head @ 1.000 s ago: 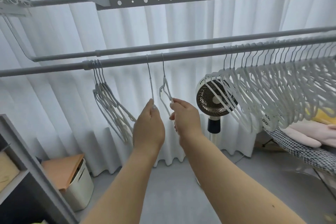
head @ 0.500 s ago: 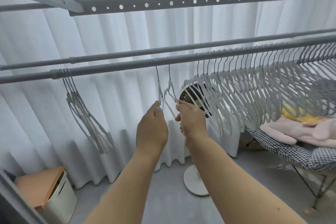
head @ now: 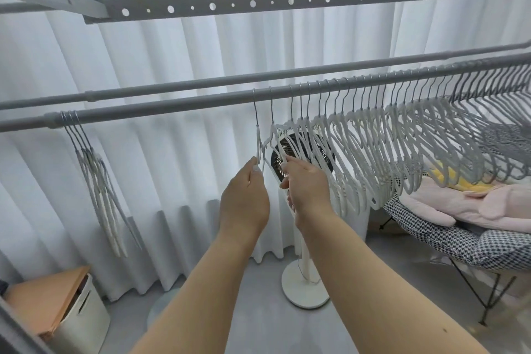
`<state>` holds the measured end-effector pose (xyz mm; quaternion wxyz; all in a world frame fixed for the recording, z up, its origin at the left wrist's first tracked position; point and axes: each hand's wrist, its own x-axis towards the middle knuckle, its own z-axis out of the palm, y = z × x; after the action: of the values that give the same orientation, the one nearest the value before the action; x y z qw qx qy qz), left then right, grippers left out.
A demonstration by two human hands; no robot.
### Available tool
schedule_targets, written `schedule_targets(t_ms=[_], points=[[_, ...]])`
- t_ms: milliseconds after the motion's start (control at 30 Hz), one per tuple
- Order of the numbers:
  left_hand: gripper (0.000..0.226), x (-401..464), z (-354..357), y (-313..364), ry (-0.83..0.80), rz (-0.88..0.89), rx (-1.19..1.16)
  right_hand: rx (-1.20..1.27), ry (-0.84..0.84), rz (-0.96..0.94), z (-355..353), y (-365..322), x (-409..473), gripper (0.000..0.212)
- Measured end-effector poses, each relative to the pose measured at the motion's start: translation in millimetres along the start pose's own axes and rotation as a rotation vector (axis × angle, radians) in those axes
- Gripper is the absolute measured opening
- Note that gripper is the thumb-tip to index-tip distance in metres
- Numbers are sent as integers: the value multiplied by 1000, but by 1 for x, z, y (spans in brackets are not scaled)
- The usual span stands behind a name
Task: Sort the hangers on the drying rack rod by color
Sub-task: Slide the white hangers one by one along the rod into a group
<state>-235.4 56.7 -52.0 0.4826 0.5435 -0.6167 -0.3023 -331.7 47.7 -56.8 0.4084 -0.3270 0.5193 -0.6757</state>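
The grey drying rack rod (head: 172, 105) runs across the view, rising to the right. A small bunch of hangers (head: 99, 181) hangs at its left end. Two white hangers hang mid-rod. My left hand (head: 244, 201) pinches the left white hanger (head: 258, 142) just below its neck. My right hand (head: 306, 188) grips the right white hanger (head: 273, 135), which sits against a long row of white hangers (head: 359, 158). Grey hangers (head: 488, 146) fill the rod's far right.
A second rod (head: 201, 83) runs behind the first, with perforated rack bars (head: 258, 3) overhead. A standing fan (head: 304, 282) is behind the hangers. A wooden-lidded bin (head: 57, 310) sits bottom left. A chair with a checked cushion (head: 459, 244) and pink cloth stands right.
Both hands have slid their two white hangers rightwards along the rod, up to the long white row. The gap to the left bunch has widened.
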Motion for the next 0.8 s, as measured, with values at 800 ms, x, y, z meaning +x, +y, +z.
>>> schedule_targets(t_ms=[800], points=[[46, 4, 18, 3, -64, -15, -1, -13, 2, -7, -14, -3, 8, 30]])
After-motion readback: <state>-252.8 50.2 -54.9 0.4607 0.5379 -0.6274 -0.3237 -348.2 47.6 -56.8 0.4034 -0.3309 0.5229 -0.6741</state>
